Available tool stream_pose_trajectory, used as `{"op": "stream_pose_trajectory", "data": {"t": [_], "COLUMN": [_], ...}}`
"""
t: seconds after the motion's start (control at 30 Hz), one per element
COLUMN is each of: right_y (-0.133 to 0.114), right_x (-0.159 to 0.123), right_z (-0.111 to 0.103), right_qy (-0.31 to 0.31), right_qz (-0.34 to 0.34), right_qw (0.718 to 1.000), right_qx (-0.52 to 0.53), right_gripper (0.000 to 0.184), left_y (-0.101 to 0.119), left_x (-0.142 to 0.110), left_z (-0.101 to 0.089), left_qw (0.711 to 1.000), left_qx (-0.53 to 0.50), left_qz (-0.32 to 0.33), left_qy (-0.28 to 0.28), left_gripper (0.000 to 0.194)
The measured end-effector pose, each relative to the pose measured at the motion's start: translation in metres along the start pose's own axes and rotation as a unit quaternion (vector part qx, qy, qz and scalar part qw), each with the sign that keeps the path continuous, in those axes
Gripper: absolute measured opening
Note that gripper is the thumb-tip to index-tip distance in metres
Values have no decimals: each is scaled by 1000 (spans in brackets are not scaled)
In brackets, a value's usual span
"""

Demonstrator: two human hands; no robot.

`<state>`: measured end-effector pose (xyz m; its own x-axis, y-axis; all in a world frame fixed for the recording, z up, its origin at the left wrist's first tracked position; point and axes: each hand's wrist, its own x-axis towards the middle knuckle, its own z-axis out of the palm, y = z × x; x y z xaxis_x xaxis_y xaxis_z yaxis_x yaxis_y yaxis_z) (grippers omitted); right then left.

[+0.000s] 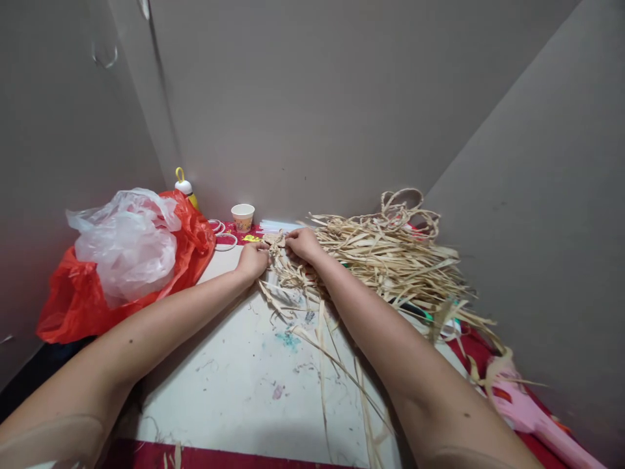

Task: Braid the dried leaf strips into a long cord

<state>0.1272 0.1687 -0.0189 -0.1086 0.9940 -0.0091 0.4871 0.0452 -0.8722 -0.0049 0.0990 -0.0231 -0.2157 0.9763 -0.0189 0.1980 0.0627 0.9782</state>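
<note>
Nearest the camera, your 2 bare forearms (180,319) reached across a stained white board (219,378). Near its far end, your left hand (252,260) and right hand (301,245) pinched 1 twisted straw piece (277,249) between them, fingertips closed on it from both sides. A large straw pile (390,260) lay just beside your right hand. Beyond your left hand stood a paper cup (243,219), its orange print too small to read. Well to the left, a clear plastic bag (139,241) rested on a red plastic bag (73,306).
</note>
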Motion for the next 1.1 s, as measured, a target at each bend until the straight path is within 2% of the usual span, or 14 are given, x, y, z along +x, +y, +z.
{"op": "stream_pose_trajectory", "data": {"t": [0.1,0.27,0.53,0.73,0.9,1.1], "right_y": [-3,-4,-2,-1,8,14], "right_x": [-1,-2,-5,-5,2,7], "right_z": [-2,5,-4,3,15,13], "right_qy": [4,2,-16,20,44,67], "right_qz": [12,18,37,6,-4,-15], "right_qw": [1000,999,994,995,998,997], "right_qx": [18,37,104,99,47,-28], "right_gripper": [14,8,12,14,10,11], "left_y": [-5,-8,-6,-3,-3,-6], "left_x": [2,-3,-13,-12,-4,5], "left_z": [5,12,17,20,22,25], "left_qw": [999,992,979,979,984,987], "left_qx": [30,87,157,169,160,153], "left_qz": [34,91,127,111,73,43], "left_qy": [-5,-5,5,9,9,2], "left_gripper": [20,21,27,32,34,28]}}
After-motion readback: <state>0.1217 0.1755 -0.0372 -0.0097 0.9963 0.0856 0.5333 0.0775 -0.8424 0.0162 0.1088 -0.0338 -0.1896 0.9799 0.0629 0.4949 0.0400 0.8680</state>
